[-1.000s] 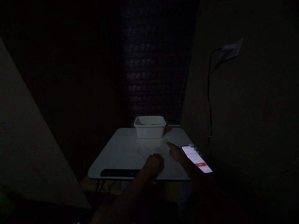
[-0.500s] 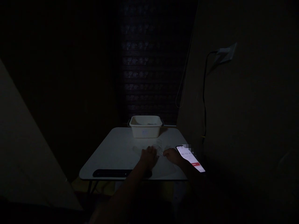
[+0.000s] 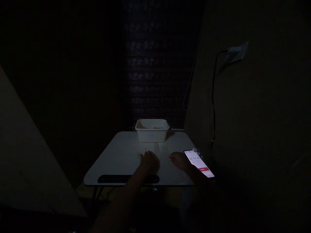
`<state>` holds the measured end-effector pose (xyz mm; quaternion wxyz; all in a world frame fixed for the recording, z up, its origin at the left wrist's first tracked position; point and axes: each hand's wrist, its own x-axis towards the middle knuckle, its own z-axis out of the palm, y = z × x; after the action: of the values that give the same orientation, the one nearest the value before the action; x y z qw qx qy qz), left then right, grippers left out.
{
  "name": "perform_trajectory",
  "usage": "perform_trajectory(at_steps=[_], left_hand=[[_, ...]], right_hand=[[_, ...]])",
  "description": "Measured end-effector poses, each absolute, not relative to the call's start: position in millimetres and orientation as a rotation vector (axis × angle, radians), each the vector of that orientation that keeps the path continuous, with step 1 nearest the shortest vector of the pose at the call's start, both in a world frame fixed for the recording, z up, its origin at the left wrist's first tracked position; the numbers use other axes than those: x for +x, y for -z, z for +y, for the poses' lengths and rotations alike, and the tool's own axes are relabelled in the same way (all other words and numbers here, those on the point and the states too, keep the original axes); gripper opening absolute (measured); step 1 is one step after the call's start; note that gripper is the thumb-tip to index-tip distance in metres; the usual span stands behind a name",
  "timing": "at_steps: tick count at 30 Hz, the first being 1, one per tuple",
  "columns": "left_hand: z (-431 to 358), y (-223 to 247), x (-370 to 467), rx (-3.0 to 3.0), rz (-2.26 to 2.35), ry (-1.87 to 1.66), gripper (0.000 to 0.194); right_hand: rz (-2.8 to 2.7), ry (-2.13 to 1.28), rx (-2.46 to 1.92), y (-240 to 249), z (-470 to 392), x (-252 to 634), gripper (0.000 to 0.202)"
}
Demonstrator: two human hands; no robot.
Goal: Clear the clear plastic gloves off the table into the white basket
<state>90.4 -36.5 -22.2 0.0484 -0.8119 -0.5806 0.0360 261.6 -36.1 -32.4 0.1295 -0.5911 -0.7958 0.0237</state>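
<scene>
A thin piece of clear plastic (image 3: 165, 149), maybe a bag, lies on the white table (image 3: 109, 158); its edges are hard to make out in the dim light. My left hand (image 3: 147, 159) rests on the tabletop side of it, palm down, with the thumb and fingers apart and nothing gripped. To the right, my right hand (image 3: 178, 160) is closed in a pinch at the plastic's right part. What lies between those fingertips is faint, but it appears to be the plastic.
At the table's back stands a cream plastic basin (image 3: 152, 136) with pale contents. A lit phone (image 3: 200, 165) showing a timer lies beside my right wrist. A dark slot strip (image 3: 114, 178) runs along the front edge. A cable (image 3: 213, 97) hangs from the right wall's outlet.
My left hand has slid left, away from my right hand, and its fingers have spread. My right hand has stayed almost in place. The plastic looks flatter between them.
</scene>
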Motion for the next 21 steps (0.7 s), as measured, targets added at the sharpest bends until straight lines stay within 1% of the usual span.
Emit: perform_trajectory(at_steps=[5,10,14,17,21], left_hand=[[-59,30,90,-2.500,-1.698,-0.066,0.054],[-56,43,79,-2.457,-1.753,-0.062,0.056],[-40,47,61,-2.433,-1.749,-0.011,0.053],[-34,47,54,-2.396,-1.757,0.050,0.054],[-42,50,61,-2.430,-1.697,0.110,0.054]], right_hand=[[-2.414,0.105,-1.574,43,-44,250,0.037],[-2.460,0.131,-1.644,56,-49,240,0.048],[-2.438,0.135,-1.725,58,-48,240,0.048],[-2.387,0.178,-1.768,57,-46,242,0.048],[-2.371,0.240,-1.717,57,-46,237,0.048]])
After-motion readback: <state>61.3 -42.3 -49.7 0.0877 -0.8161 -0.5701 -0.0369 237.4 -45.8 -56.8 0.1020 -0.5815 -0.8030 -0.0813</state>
